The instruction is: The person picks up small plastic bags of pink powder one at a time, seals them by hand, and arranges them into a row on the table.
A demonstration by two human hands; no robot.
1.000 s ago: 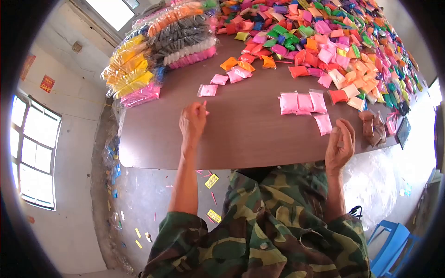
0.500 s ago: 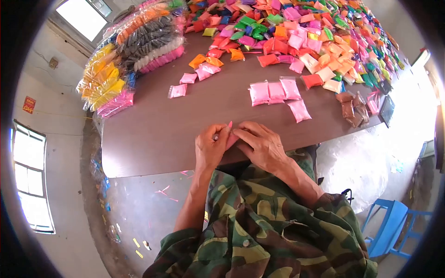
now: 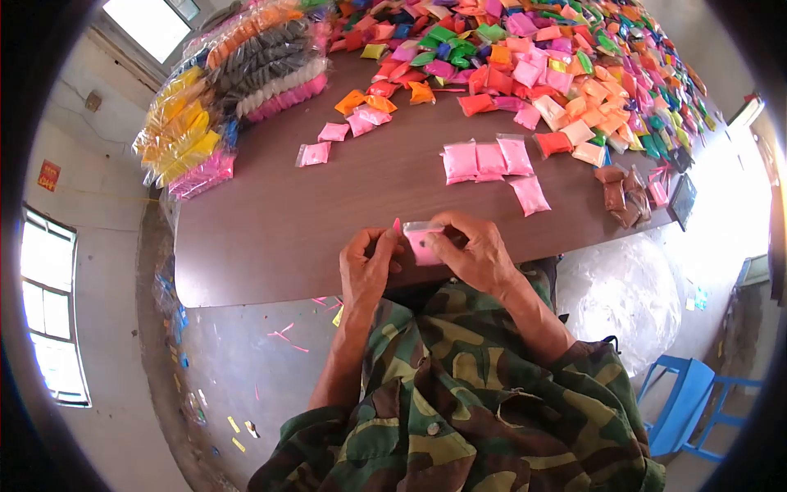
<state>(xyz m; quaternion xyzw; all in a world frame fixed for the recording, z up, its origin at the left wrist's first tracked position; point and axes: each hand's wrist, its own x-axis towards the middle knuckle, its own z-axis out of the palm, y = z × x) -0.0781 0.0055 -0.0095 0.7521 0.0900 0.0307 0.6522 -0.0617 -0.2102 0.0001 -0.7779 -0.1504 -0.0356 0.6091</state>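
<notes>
My right hand (image 3: 475, 248) pinches a small clear packet with pink filling (image 3: 423, 251) over the front part of the brown table (image 3: 270, 213). Just left of it, my left hand (image 3: 367, 261) is closed, with a thin pink piece (image 3: 398, 225) standing up between thumb and fingers. The packet and the left hand look slightly apart. Beyond my right hand lie several pink packets in a row (image 3: 490, 159), with one more pink packet (image 3: 529, 195) below them. Further left, other pink packets (image 3: 314, 154) trail toward orange ones (image 3: 350, 102).
A large heap of colourful packets (image 3: 566, 66) covers the back right. Bundled bags (image 3: 270, 74) are stacked at the back left. Brown packets (image 3: 625, 197) lie near the right edge. A blue stool (image 3: 680, 402) stands on the floor at the right.
My hands have moved slightly apart. The pink packet, mostly hidden between them before, now shows its face in my right hand. The thin pink piece has shifted left with my left hand.
</notes>
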